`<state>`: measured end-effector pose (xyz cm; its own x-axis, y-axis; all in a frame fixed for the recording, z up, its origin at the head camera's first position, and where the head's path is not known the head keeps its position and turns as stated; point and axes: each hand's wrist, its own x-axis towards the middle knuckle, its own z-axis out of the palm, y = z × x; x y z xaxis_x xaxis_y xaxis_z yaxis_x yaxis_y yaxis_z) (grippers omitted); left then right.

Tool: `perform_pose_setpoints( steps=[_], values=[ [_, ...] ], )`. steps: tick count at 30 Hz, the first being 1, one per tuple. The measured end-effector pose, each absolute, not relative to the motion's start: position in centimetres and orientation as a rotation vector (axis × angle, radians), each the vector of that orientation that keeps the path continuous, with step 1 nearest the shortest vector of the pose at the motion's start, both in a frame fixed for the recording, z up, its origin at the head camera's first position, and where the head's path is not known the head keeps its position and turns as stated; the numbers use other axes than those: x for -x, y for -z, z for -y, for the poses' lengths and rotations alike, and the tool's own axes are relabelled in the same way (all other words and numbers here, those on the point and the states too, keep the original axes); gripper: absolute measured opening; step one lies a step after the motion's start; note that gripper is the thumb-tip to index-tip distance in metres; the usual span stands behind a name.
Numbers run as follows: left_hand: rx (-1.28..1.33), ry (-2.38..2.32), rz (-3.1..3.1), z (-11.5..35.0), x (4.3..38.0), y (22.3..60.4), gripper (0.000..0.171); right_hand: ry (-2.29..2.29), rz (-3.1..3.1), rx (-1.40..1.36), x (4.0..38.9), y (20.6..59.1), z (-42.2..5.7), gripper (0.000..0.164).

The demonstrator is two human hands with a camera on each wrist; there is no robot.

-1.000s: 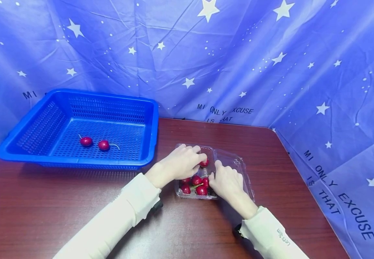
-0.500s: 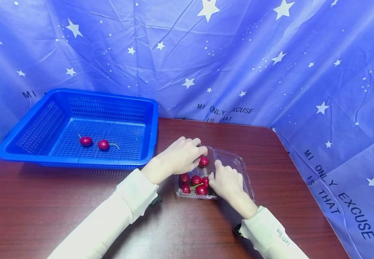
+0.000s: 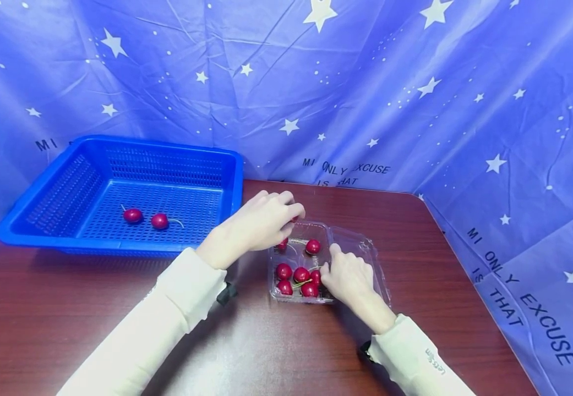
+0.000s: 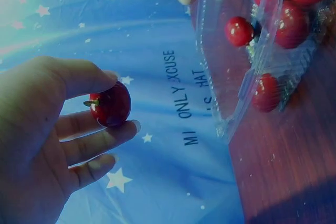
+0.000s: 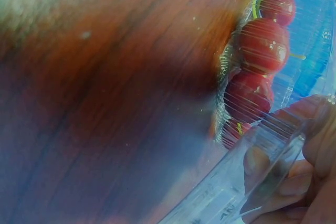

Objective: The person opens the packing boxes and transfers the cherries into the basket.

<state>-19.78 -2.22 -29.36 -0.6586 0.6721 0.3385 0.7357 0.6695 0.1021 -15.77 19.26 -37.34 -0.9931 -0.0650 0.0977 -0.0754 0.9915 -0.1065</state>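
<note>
My left hand (image 3: 266, 220) is raised at the far left corner of a clear plastic clamshell box (image 3: 298, 301). It pinches a dark red cherry (image 4: 116, 106) between thumb and fingertips, and the left wrist view shows its short stem. My right hand (image 3: 349, 278) grips the box's side where the lid (image 3: 374, 264) folds out to the right. Through the plastic, the right wrist view shows its fingers (image 5: 255, 162) around that edge. Several red cherries (image 3: 301, 275) lie in the box, mostly near its front, one (image 3: 312, 247) farther back.
A blue perforated plastic basket (image 3: 118, 244) stands at the back left, holding two cherries (image 3: 159, 221) with stems. Both it and the box are on a dark red-brown wooden table (image 3: 246, 352). A blue star-printed curtain (image 3: 246, 110) hangs behind and to the right.
The left hand has lifted out of the box with a cherry, moving up and left toward the basket. Another cherry in the box shows clearly now. The right hand has stayed in place.
</note>
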Motion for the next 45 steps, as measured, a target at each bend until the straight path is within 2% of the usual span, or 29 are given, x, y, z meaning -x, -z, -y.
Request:
perform_pose_setpoints(
  steps=[22, 31, 45],
  values=[
    [0.966, 0.524, 2.587, 7.6, 20.4, 28.2, 0.022, -0.176, 3.029, -0.108, 15.6, 37.4, -19.4, 0.02],
    [0.917, 0.483, 2.553, 9.8, 21.0, 28.4, 0.018, -0.177, 3.032, -0.111, 15.6, 37.3, -19.4, 0.019],
    [0.729, 0.523, 2.704, 12.5, 21.7, 29.4, 0.022, -0.161, 3.044, -0.1, 15.5, 37.2, -19.2, 0.02]
  ],
)
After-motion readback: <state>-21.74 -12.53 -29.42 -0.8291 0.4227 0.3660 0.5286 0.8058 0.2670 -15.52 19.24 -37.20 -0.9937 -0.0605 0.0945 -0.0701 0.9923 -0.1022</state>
